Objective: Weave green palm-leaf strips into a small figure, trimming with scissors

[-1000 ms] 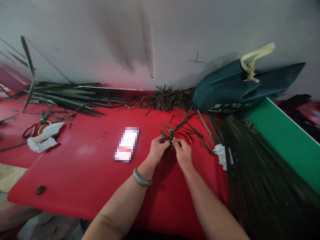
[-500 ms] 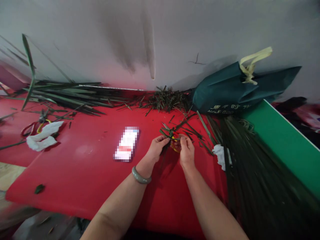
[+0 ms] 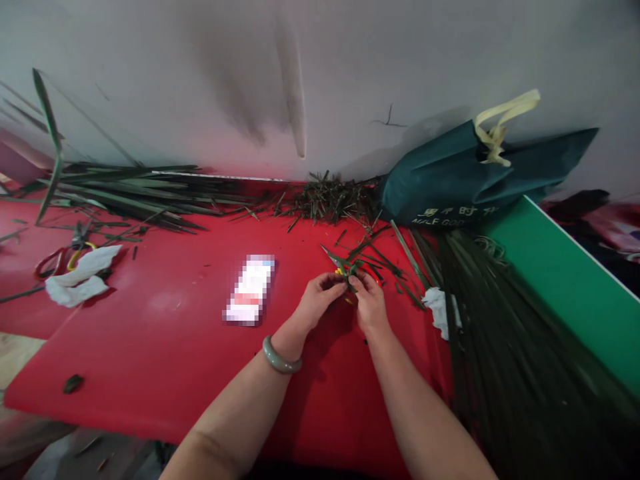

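Observation:
Both my hands meet over the red table [image 3: 165, 360], pinching a small piece of folded green leaf strips [image 3: 349, 270]. My left hand [image 3: 319, 301], with a grey-green bangle [image 3: 280, 359] on its wrist, has its fingers closed on the piece's left side. My right hand [image 3: 367, 301] pinches it from the right. Loose strip ends stick out up and to the right of my fingers. A bit of red and yellow, perhaps scissor handles, shows under my hands.
A long bundle of green leaves [image 3: 505, 347] lies at my right, beside a green board [image 3: 565, 280]. A dark green bag [image 3: 465, 177] leans on the wall. Cut scraps [image 3: 330, 197], more leaves [image 3: 130, 190], a blurred packet [image 3: 249, 289], white tissue [image 3: 80, 280] and red-handled scissors [image 3: 53, 257] lie on the table.
My hands have drawn closer together again on the leaf piece, and it has turned a little between my fingers. The view has shifted slightly.

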### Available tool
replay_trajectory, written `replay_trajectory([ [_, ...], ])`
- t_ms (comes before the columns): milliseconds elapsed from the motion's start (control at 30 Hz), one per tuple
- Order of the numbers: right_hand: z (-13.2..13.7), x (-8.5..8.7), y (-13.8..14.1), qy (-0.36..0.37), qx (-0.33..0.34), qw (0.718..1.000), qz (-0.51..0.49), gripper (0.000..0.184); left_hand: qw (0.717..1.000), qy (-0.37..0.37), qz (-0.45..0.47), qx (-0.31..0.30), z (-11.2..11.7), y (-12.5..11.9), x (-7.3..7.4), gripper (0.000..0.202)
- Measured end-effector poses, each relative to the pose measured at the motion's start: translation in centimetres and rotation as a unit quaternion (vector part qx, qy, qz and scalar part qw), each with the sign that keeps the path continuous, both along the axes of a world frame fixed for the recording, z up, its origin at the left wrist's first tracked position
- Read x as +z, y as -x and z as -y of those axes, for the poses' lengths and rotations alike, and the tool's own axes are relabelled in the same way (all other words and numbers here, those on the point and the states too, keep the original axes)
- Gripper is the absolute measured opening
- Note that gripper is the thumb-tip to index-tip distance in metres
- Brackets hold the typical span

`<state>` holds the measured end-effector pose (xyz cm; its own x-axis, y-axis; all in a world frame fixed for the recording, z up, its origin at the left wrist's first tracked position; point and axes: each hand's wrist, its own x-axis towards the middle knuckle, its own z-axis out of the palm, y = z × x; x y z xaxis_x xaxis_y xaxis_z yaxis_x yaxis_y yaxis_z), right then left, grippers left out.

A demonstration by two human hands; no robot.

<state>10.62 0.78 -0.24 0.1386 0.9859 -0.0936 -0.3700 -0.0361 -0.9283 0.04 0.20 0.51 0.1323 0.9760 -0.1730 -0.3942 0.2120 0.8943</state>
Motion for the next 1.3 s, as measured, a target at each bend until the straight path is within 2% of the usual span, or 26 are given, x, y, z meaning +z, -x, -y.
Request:
replay_trajectory([
  [100, 0.0, 0.1, 0.0, 0.012, -0.008, 1.000, 0.010, 0.022, 0.997, -0.054, -0.045, -0.017, 0.1, -0.1, 0.1, 0.029],
  [267, 0.2, 0.2, 0.0, 0.027, 0.008, 0.998, 0.053, 0.023, 0.987, -0.088, -0.133, -0.015, 0.1, -0.1, -0.4, 0.015],
  [400, 0.3, 0.2, -0.1, -0.016, 0.001, 0.993, 0.113, 0.025, 0.994, -0.055, -0.091, -0.008, -0.2, 0.0, -0.6, 0.018],
  [500, 0.0, 0.3, -0.8, -0.063, -0.013, 0.975, 0.211, 0.025, 0.999, -0.018, -0.031, 0.026, -0.5, 0.4, -0.1, 0.021],
  [567, -0.3, 0.4, -1.8, -0.070, 0.002, 0.942, 0.330, 0.023, 0.999, -0.001, 0.006, 0.049, -0.8, 0.7, 0.3, 0.021],
  [700, -0.3, 0.8, -4.0, -0.064, 0.084, 0.811, 0.576, 0.018, 0.994, 0.038, 0.065, 0.082, -1.2, 1.4, 0.8, 0.023],
  [800, 0.1, 1.0, -4.7, -0.086, 0.141, 0.733, 0.660, 0.024, 0.990, 0.050, 0.087, 0.095, -1.4, 1.9, 0.8, 0.024],
  [900, 0.4, 1.2, -4.6, -0.094, 0.144, 0.695, 0.699, 0.036, 0.988, 0.045, 0.099, 0.105, -1.4, 2.2, 0.8, 0.024],
  [1033, 0.2, 1.4, -4.1, -0.044, 0.144, 0.667, 0.729, 0.037, 0.990, 0.031, 0.106, 0.084, -1.2, 2.3, 1.1, 0.022],
  [1100, 0.1, 1.5, -3.9, -0.014, 0.152, 0.662, 0.734, 0.038, 0.991, 0.027, 0.115, 0.061, -1.0, 2.1, 1.2, 0.020],
  [1167, 0.1, 1.4, -3.8, 0.009, 0.151, 0.673, 0.724, 0.042, 0.991, 0.022, 0.130, 0.038, -0.8, 2.0, 1.3, 0.018],
  [1233, 0.0, 1.3, -3.9, 0.016, 0.153, 0.716, 0.681, 0.045, 0.988, 0.017, 0.155, 0.013, -0.7, 2.0, 1.4, 0.017],
  [1300, 0.0, 1.1, -3.9, 0.017, 0.155, 0.793, 0.589, 0.043, 0.980, 0.018, 0.198, -0.008, -0.5, 2.3, 1.6, 0.016],
])
